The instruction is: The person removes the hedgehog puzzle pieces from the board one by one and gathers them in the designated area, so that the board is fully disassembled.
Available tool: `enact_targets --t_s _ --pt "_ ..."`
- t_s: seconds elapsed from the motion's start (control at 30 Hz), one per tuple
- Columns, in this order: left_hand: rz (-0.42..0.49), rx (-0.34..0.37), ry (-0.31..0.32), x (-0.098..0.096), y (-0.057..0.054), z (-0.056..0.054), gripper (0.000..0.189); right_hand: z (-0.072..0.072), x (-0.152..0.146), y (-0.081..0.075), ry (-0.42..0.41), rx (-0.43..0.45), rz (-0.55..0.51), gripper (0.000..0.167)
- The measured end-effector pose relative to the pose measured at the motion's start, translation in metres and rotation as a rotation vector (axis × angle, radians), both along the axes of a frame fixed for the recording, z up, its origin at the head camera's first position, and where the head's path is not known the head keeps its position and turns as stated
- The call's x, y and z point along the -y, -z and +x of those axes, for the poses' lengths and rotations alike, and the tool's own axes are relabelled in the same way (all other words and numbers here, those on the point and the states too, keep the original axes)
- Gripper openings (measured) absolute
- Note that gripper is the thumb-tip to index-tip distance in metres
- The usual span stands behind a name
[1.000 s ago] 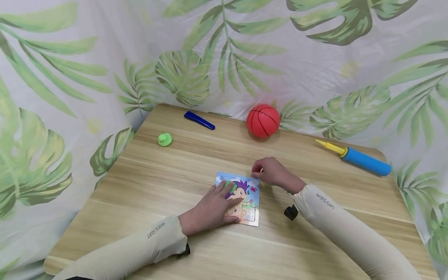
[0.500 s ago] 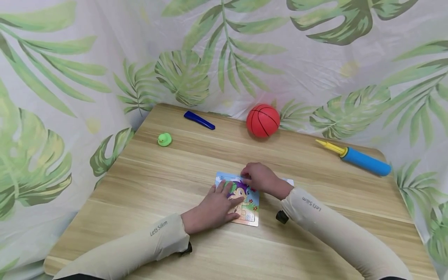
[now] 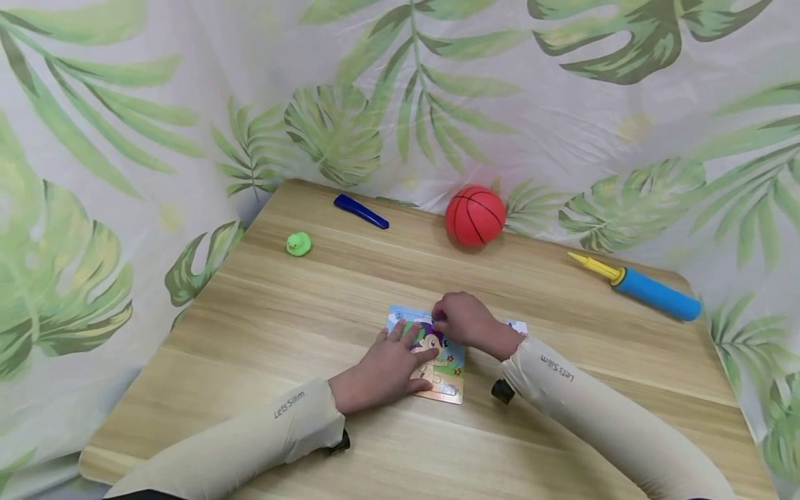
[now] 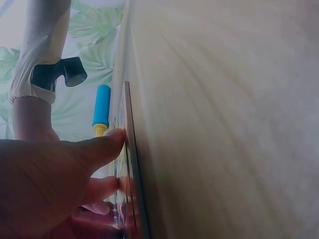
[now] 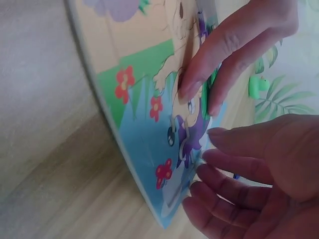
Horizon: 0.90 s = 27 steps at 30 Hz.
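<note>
L hand (image 3: 380, 373) splayed on puzzle (image 3: 448, 376) at 8 o'clock, gripping nil; R hand (image 3: 470, 321) half-curled at 12, can't tell if pinching. I'd brace w/ L, press R lightly.

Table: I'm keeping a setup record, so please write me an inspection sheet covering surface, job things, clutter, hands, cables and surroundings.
Surface: wood-grain table.
Job's things: puzzle, lying flat; printed thing to its right, partly hidden.
Clutter: duck, blue object, ball and pump, all beyond the puzzle.
Left hand: fingers spread on the puzzle.
Right hand: at the puzzle's far edge; whether it holds a piece is unclear.
Cables: nothing seen.
Surroundings: leaf-print cloth behind the table.
</note>
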<state>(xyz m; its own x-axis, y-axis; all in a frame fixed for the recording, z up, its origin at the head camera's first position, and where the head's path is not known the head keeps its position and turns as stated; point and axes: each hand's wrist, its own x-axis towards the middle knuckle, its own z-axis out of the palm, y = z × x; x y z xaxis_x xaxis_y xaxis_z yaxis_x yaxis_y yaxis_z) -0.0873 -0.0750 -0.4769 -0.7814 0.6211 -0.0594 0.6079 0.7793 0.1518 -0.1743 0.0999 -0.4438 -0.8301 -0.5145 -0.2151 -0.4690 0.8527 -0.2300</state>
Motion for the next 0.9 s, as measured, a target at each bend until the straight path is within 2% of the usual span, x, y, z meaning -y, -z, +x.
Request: enact_targets --t_s 0.13,0.57,0.9 --pt "-0.008 -0.008 0.001 -0.0016 0.0006 -0.0010 0.058 0.0014 0.0010 -0.0019 -0.016 -0.002 0.009 0.011" --pt "-0.044 -0.056 0.003 -0.0035 0.0058 0.0010 0.058 -0.0004 0.0022 0.0026 0.061 0.063 -0.050 0.007" --pt "-0.044 -0.043 -0.016 -0.0016 0.0061 0.0011 0.058 0.0058 0.0077 -0.0024 0.084 0.024 -0.084 0.008"
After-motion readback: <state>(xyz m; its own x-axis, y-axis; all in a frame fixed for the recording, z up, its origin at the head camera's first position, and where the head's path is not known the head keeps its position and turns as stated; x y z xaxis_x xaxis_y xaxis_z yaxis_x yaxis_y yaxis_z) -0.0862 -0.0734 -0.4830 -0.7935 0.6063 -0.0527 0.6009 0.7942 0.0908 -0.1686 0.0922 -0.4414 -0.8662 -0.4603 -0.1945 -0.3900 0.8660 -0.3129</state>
